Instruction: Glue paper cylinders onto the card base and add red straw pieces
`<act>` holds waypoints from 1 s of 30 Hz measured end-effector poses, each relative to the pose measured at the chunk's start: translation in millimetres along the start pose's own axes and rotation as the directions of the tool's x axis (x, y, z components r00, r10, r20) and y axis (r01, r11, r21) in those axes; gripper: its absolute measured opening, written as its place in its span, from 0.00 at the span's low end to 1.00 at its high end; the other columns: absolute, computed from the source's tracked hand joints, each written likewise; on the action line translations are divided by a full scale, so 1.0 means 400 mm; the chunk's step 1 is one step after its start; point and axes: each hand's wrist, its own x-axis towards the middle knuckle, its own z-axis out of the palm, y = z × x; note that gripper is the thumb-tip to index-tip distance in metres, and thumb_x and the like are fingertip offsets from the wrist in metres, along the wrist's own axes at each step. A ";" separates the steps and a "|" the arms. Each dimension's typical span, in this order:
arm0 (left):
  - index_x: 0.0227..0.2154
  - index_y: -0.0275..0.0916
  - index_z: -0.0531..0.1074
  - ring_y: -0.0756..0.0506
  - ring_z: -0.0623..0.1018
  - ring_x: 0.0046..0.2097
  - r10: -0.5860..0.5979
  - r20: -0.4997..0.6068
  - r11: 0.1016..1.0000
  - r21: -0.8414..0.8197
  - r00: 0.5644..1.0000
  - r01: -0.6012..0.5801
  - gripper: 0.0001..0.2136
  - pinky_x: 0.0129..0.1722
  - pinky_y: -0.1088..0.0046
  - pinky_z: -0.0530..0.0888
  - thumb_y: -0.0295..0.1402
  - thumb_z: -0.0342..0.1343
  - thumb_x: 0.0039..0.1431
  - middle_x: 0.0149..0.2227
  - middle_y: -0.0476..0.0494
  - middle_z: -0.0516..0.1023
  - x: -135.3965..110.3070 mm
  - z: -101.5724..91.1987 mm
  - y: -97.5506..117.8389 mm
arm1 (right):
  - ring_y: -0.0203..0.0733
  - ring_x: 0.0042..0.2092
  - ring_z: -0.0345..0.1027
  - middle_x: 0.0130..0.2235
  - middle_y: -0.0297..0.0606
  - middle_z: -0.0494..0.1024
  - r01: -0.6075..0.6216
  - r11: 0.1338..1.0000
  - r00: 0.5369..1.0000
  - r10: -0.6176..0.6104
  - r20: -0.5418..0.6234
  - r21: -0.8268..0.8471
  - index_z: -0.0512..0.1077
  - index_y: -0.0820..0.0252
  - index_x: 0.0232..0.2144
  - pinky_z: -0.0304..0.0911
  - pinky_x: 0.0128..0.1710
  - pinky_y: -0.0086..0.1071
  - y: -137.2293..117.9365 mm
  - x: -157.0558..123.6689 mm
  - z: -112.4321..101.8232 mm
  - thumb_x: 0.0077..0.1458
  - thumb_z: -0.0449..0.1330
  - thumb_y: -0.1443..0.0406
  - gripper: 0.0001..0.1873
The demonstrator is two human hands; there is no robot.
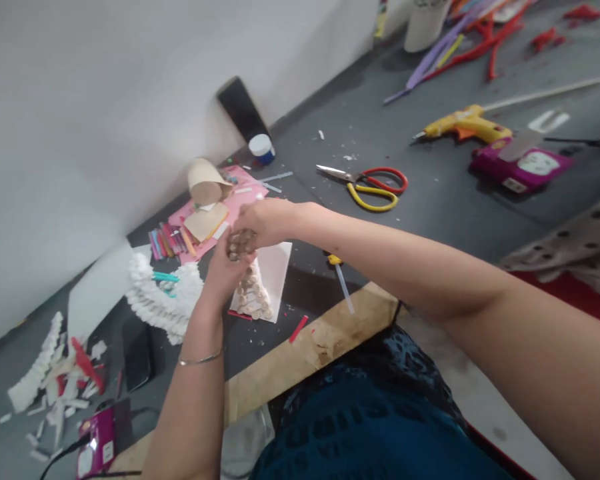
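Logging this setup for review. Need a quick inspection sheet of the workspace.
Surface: grey floor, wooden board at its near edge.
Job's things: paper rolls in the hands; rolled-paper cone on white card.
Clutter: scissors, glue gun, pink sheet, white paper strips.
Hands: left hand and right hand both hold the paper rolls, right on top.
Cables: black cables at lower left and right.
Surroundings: white wall, red and purple sticks at upper right.
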 end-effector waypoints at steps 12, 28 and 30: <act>0.43 0.37 0.79 0.44 0.78 0.41 -0.005 -0.108 0.998 -0.070 0.994 -0.002 0.13 0.46 0.66 0.72 0.28 0.57 0.55 0.39 0.40 0.80 0.016 -0.045 -0.136 | 0.49 0.51 0.73 0.54 0.48 0.74 0.125 0.990 0.990 -0.129 -0.062 -0.065 0.76 0.54 0.52 0.68 0.52 0.43 0.036 0.003 0.077 0.62 0.58 0.61 0.17; 0.25 0.37 0.78 0.48 0.73 0.34 0.266 0.147 0.913 -0.357 0.953 -0.200 0.05 0.37 0.73 0.68 0.23 0.58 0.45 0.31 0.46 0.74 0.073 0.012 -0.182 | 0.50 0.56 0.71 0.57 0.48 0.72 0.044 0.993 0.998 -0.049 -0.048 -0.107 0.75 0.53 0.53 0.68 0.57 0.45 0.012 -0.025 0.076 0.64 0.55 0.58 0.18; 0.25 0.37 0.77 0.47 0.73 0.35 0.237 0.144 0.894 -0.420 0.961 -0.157 0.04 0.37 0.72 0.68 0.24 0.58 0.45 0.31 0.46 0.74 0.067 0.018 -0.178 | 0.49 0.56 0.71 0.57 0.47 0.72 0.043 0.993 0.997 -0.049 -0.054 -0.108 0.74 0.51 0.54 0.68 0.56 0.44 0.013 -0.027 0.078 0.64 0.54 0.58 0.18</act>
